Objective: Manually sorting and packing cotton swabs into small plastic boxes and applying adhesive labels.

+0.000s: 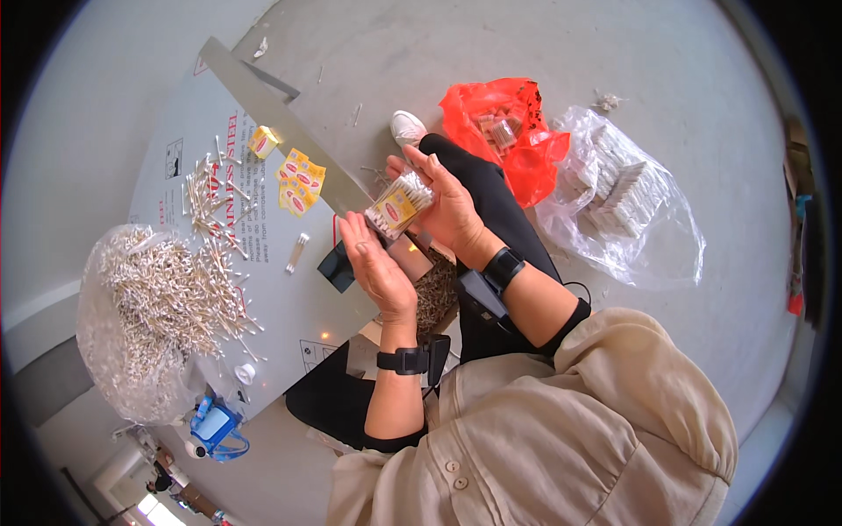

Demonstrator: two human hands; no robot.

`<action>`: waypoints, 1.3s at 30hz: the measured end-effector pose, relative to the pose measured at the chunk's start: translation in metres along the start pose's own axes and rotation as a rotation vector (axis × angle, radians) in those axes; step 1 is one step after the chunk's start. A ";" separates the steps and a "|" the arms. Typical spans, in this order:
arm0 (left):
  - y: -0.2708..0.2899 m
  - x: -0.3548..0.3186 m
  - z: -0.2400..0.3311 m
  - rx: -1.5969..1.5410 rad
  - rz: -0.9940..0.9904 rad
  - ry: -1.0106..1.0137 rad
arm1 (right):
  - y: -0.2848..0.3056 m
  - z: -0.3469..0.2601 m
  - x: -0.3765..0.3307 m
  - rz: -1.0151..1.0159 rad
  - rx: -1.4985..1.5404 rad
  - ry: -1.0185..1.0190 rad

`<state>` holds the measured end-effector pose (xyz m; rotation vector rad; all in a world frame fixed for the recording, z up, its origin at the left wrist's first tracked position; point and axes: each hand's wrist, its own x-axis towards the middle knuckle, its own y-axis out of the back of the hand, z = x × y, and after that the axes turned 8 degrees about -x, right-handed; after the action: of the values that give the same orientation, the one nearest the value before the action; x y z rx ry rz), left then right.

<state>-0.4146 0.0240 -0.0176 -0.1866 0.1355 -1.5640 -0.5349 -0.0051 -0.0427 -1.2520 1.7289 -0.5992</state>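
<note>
Between my two hands is a clear pack of cotton swabs [399,207] with a yellow label, tilted, the white swab tips showing. My left hand [383,273] presses against its near left side, fingers stretched up along it. On the other side my right hand [449,210] supports the pack with the palm and fingers curved around it. To the left, on the steel-topped table, lie several yellow labels [301,182] and a small yellow-labelled stack [263,141]. A small bundle of swabs [297,252] rests nearer to me.
A large heap of loose cotton swabs [167,289] spills from a clear bag on the table [289,302]. On the floor to the right are a red plastic bag [535,175] and a clear bag of swab packs [627,197]. A blue strapped object [215,425] sits at the table's near corner.
</note>
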 end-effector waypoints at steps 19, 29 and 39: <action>0.019 0.030 0.025 -0.483 0.321 0.571 | -0.005 0.004 0.003 -0.034 -0.147 0.008; 0.018 0.019 0.023 -0.432 0.241 0.538 | -0.005 0.004 0.001 -0.014 -0.083 -0.031; 0.031 0.013 0.023 -0.315 0.286 0.608 | 0.000 0.007 0.002 -0.009 0.008 -0.038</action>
<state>-0.3795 0.0119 -0.0009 0.0683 0.8509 -1.2637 -0.5292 -0.0065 -0.0464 -1.2582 1.6893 -0.5833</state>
